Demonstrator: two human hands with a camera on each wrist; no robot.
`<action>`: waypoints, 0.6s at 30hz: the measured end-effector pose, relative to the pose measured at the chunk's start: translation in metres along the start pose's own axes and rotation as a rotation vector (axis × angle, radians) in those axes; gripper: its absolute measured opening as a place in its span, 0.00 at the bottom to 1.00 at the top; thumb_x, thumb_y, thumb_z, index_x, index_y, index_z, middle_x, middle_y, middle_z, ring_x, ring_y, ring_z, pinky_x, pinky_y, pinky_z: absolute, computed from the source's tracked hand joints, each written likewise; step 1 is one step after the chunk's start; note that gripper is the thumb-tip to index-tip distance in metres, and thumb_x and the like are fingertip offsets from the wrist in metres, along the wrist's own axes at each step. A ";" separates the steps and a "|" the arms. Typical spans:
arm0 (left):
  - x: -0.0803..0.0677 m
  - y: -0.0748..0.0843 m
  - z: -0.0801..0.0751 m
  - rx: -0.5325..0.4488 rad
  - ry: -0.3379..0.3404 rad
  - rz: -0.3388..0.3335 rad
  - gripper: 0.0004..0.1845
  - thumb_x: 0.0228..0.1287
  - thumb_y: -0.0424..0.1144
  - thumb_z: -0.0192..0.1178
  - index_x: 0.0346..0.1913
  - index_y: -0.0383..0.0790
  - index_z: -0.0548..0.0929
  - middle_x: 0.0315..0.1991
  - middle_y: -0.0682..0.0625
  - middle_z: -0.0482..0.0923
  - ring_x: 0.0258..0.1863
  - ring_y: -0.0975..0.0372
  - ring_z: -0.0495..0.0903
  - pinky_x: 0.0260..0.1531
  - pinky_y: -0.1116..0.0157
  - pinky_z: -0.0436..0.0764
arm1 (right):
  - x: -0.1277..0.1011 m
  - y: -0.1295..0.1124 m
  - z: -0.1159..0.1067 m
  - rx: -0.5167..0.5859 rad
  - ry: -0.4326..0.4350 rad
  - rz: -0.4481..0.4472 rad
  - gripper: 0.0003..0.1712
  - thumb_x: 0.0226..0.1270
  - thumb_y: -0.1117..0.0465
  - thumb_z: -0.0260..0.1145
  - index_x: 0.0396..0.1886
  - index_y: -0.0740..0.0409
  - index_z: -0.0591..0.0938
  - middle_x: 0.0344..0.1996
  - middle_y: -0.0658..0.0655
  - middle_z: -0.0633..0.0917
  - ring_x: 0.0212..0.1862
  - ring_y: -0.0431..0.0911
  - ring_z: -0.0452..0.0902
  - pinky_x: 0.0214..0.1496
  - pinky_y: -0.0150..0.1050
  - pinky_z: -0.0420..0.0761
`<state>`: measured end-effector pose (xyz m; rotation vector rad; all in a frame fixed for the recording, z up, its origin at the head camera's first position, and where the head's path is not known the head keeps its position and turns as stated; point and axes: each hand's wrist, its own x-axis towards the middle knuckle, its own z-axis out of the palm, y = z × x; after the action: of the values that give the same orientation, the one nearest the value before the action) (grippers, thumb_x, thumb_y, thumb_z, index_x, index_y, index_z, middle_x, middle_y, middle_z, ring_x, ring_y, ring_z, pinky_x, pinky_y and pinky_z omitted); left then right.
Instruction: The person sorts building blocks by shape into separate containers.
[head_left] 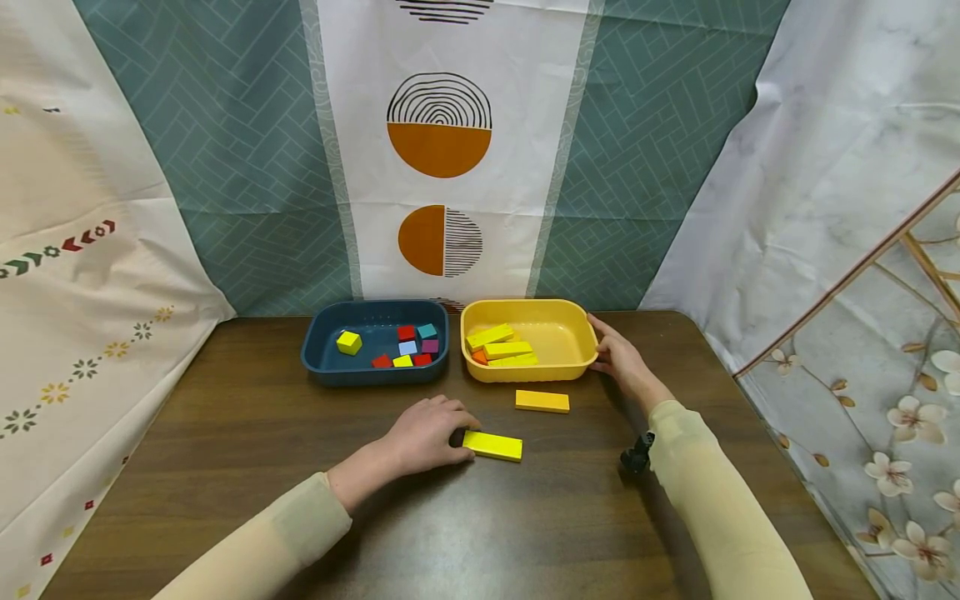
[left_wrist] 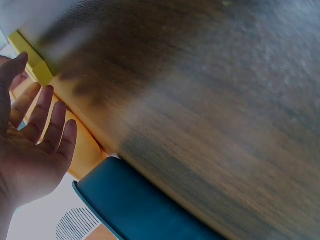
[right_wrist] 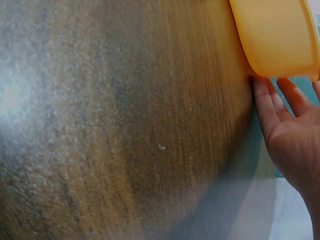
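Note:
My left hand (head_left: 429,435) is at the left end of a yellow block (head_left: 493,446) lying on the table, thumb and forefinger apart on either side of that end. In the left wrist view the fingers (left_wrist: 62,140) are spread and fairly straight near the yellow block (left_wrist: 36,62); contact is hard to tell. My right hand (head_left: 621,360) touches the right end of a yellow bin (head_left: 573,373) with extended fingers. Several yellow blocks (head_left: 507,350) and an orange piece (head_left: 478,357) lie in its left half. An orange-yellow block (head_left: 542,402) lies in front of the bin.
Left of the yellow bin stands a dark blue bin (head_left: 318,367) with several small coloured cubes (head_left: 407,347). Both bins are near the back edge of the brown wooden table (head_left: 247,417). Patterned cloths (head_left: 262,167) hang behind and at the sides.

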<state>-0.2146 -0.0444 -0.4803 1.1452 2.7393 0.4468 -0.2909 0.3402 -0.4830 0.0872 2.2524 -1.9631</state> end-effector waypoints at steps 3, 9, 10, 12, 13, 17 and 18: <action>0.001 -0.001 0.001 0.003 0.000 0.002 0.24 0.61 0.55 0.73 0.58 0.53 0.87 0.50 0.56 0.83 0.47 0.61 0.75 0.50 0.59 0.78 | 0.000 0.000 0.000 -0.003 0.005 0.005 0.41 0.71 0.67 0.40 0.84 0.46 0.53 0.82 0.52 0.51 0.70 0.60 0.67 0.70 0.55 0.70; 0.001 0.000 0.000 0.007 -0.006 0.008 0.24 0.61 0.56 0.72 0.58 0.52 0.87 0.50 0.56 0.83 0.47 0.61 0.75 0.50 0.59 0.78 | 0.001 0.002 -0.001 -0.008 0.009 -0.001 0.41 0.71 0.67 0.40 0.84 0.46 0.54 0.82 0.53 0.52 0.68 0.61 0.68 0.65 0.48 0.76; 0.001 0.000 0.000 0.006 -0.007 0.007 0.24 0.61 0.56 0.72 0.58 0.52 0.87 0.50 0.56 0.83 0.47 0.61 0.75 0.50 0.59 0.78 | 0.001 0.002 -0.001 -0.010 0.008 -0.003 0.41 0.71 0.67 0.40 0.84 0.46 0.53 0.82 0.53 0.52 0.68 0.61 0.68 0.64 0.47 0.77; 0.001 0.000 0.000 0.003 -0.009 0.007 0.24 0.61 0.56 0.72 0.58 0.52 0.88 0.50 0.56 0.83 0.47 0.61 0.75 0.49 0.59 0.78 | 0.001 0.003 -0.001 -0.009 0.007 -0.005 0.41 0.71 0.67 0.40 0.84 0.46 0.54 0.82 0.52 0.52 0.68 0.61 0.68 0.63 0.45 0.78; 0.001 0.000 0.000 0.001 -0.009 0.006 0.24 0.61 0.56 0.72 0.58 0.52 0.88 0.49 0.56 0.83 0.47 0.61 0.75 0.49 0.59 0.78 | 0.002 0.003 -0.001 -0.010 0.006 -0.006 0.41 0.71 0.67 0.40 0.84 0.46 0.54 0.82 0.52 0.52 0.68 0.61 0.68 0.62 0.45 0.78; 0.002 0.000 0.001 0.002 -0.010 0.009 0.23 0.61 0.55 0.72 0.57 0.52 0.88 0.49 0.56 0.83 0.46 0.62 0.75 0.49 0.60 0.78 | 0.002 0.003 -0.001 -0.003 0.010 -0.004 0.41 0.71 0.67 0.40 0.84 0.46 0.54 0.82 0.52 0.52 0.68 0.61 0.68 0.61 0.44 0.78; 0.002 0.000 0.001 0.003 -0.010 0.012 0.23 0.61 0.55 0.72 0.57 0.52 0.88 0.49 0.56 0.83 0.46 0.62 0.75 0.48 0.60 0.78 | 0.002 0.003 -0.001 -0.003 0.012 -0.003 0.41 0.71 0.67 0.40 0.84 0.46 0.54 0.82 0.52 0.52 0.68 0.61 0.68 0.61 0.44 0.79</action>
<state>-0.2158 -0.0428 -0.4813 1.1613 2.7270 0.4373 -0.2922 0.3414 -0.4861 0.0951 2.2637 -1.9659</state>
